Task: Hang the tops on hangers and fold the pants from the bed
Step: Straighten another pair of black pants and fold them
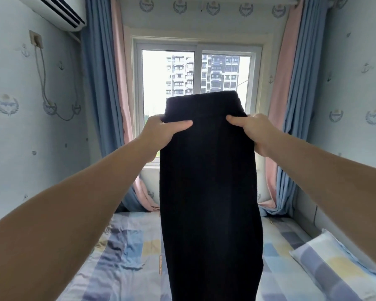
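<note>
Two pinches: left grip point(161, 132) and right grip point(255, 133) hold the black pants point(208, 192) high, hanging straight for folding.

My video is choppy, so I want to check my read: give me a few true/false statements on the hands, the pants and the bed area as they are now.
1. The left hand and right hand both grip the dark pants near the top. True.
2. The pants lie flat on the bed. False: they hang from the hands, held up.
3. The curtains cover the window. False: they are pulled to the sides.
4. A pillow lies on the bed's right side. True.
</note>
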A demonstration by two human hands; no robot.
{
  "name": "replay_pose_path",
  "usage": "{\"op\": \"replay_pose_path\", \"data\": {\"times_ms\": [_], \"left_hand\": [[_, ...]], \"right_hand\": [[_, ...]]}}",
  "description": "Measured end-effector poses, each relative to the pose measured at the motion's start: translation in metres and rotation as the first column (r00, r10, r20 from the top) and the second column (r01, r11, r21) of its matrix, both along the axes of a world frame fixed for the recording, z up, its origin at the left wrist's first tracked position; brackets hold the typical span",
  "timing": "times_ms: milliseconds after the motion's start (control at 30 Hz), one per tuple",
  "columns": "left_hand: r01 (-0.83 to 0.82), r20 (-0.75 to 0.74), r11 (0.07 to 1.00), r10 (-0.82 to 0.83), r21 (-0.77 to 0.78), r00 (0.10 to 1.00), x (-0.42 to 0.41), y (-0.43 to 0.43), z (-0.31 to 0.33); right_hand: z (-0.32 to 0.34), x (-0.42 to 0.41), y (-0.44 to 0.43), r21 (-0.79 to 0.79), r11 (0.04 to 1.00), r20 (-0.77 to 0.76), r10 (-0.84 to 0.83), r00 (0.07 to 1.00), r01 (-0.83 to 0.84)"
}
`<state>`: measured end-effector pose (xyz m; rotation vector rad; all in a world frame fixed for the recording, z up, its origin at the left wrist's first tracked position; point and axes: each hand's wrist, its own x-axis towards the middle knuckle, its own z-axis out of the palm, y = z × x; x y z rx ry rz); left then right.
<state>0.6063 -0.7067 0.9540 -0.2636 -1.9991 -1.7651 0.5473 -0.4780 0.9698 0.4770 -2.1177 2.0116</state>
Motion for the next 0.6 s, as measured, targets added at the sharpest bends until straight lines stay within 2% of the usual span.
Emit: {"op": "replay_pose_path", "data": {"times_ms": [333, 467, 600], "left_hand": [[-0.065, 0.190, 0.997, 0.058, 0.028, 0.980, -0.054, -0.089, -0.088], [-0.073, 0.322, 0.996, 0.054, 0.047, 0.945, -0.114, -0.139, -0.156], [-0.078, 0.461, 0.995, 0.038, 0.068, 0.887, -0.200, -0.199, -0.250]], "right_hand": [[-0.074, -0.061, -0.085, 0.123, 0.991, 0.141, 0.043, 0.989, -0.060], [-0.139, -0.122, -0.137, 0.198, 0.973, 0.274, 0.063, 0.960, -0.120], [-0.233, -0.212, -0.194, 0.251, 0.955, 0.426, 0.035, 0.904, -0.155]]}}
